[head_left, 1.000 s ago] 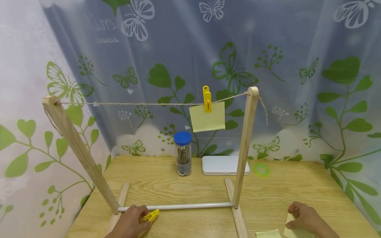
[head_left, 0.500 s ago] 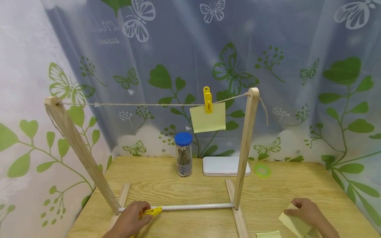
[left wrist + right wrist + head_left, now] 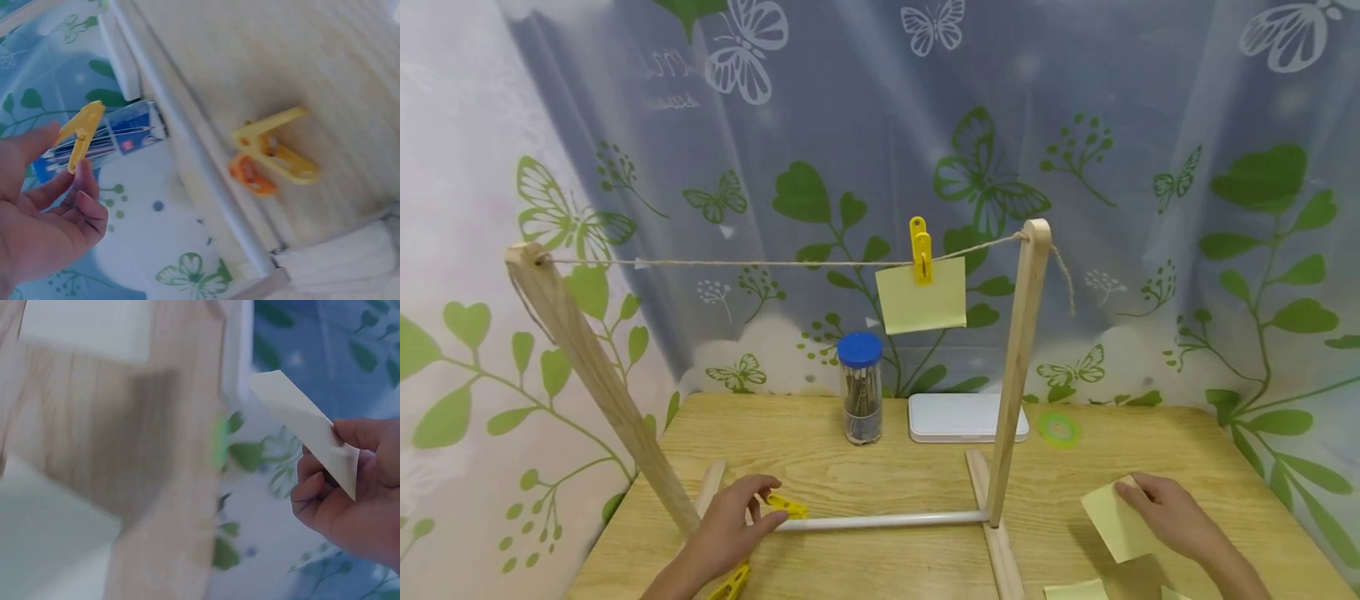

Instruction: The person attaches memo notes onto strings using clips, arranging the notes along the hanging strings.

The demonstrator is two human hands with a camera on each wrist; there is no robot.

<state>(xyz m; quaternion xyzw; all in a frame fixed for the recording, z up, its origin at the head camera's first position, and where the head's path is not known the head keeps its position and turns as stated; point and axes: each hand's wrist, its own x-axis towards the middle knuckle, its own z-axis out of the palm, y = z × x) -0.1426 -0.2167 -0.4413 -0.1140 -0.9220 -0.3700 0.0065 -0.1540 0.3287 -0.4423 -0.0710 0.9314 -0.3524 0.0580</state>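
Note:
Between thumb and fingers, my left hand (image 3: 733,521) pinches a yellow clothespin (image 3: 86,131) by its handle ends, held over the white crossbar (image 3: 887,522). My right hand (image 3: 1172,512) pinches a pale yellow sticky note (image 3: 1118,521) at one edge, lifted over the right of the table. A twine line (image 3: 730,262) runs between two wooden posts. On it hangs another sticky note (image 3: 922,304), clipped by a yellow clothespin (image 3: 921,250). In the left wrist view, a yellow clothespin (image 3: 281,147) and an orange clothespin (image 3: 251,176) lie on the table.
The left post (image 3: 602,383) and right post (image 3: 1019,375) stand on wooden feet. Behind the crossbar are a blue-lidded jar (image 3: 862,387) of sticks, a white case (image 3: 958,417) and a green tape roll (image 3: 1060,429). More sticky notes (image 3: 1077,591) lie at the front right.
My right hand has picked a sticky note up off the table and raised it leftward. The left hand has lifted the clothespin, uncovering another yellow one below it.

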